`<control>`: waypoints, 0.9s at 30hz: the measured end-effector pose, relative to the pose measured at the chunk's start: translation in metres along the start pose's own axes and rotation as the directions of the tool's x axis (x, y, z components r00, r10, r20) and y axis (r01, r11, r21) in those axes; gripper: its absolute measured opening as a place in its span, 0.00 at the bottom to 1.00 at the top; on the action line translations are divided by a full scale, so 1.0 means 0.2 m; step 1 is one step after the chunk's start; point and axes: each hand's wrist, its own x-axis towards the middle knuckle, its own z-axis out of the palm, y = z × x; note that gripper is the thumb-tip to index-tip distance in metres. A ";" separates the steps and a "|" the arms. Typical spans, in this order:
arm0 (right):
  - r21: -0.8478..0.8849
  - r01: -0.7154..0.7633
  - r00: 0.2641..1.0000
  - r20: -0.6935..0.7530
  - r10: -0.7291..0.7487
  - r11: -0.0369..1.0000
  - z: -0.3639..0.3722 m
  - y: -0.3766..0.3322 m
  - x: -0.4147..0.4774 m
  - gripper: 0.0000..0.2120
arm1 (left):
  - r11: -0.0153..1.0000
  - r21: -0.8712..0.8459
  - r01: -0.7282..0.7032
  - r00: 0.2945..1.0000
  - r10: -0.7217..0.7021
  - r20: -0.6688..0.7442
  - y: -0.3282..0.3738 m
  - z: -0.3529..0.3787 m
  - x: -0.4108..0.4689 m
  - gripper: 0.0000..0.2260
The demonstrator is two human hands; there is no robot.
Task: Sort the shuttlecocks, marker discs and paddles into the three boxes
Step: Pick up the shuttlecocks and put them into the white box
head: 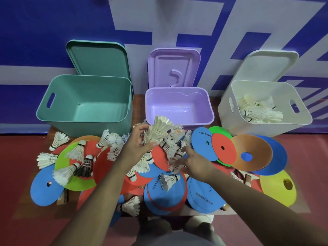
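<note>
Gripping a nested stack of shuttlecocks (160,129), left hand (135,146) holds it above the pile, just before the purple box (178,89) | right hand (194,163): fingers among loose shuttlecocks (174,144), grasp cannot be told | white box (266,129) holds sorted shuttlecocks (257,111) | marker discs (252,151) overlap before the green box (88,127)
</note>
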 end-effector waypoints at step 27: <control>0.709 0.081 0.923 -0.319 0.216 0.701 -0.61 -0.13 0.05 0.03 | 0.998 -0.041 0.054 0.991 -0.049 0.122 0.01 0.09 0.04 0.31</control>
